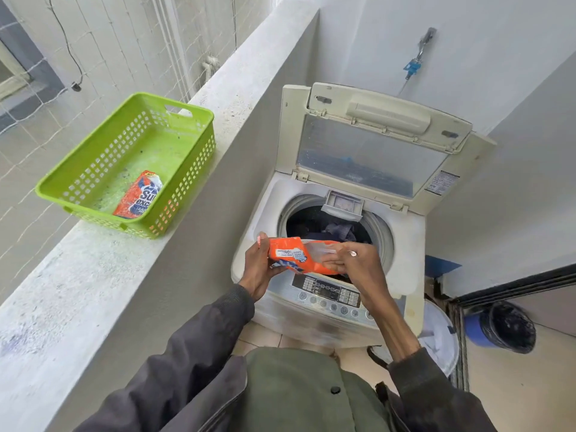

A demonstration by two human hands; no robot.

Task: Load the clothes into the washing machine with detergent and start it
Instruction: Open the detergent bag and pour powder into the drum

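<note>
A white top-loading washing machine (408, 244) stands with its lid (374, 141) raised. Dark and blue clothes (336, 230) lie in the drum. A small detergent drawer (342, 204) juts out at the drum's back rim. I hold an orange detergent packet (293, 254) over the drum's front edge. My left hand (257, 269) grips its left end. My right hand (358, 263) pinches its opened right end. The control panel (330, 296) sits just below my hands.
A green plastic basket (93, 169) rests on the concrete ledge at left, with a second orange detergent packet (138, 196) inside. A tap (414, 67) is on the wall behind the machine. A blue and black bucket (501, 327) stands on the floor at right.
</note>
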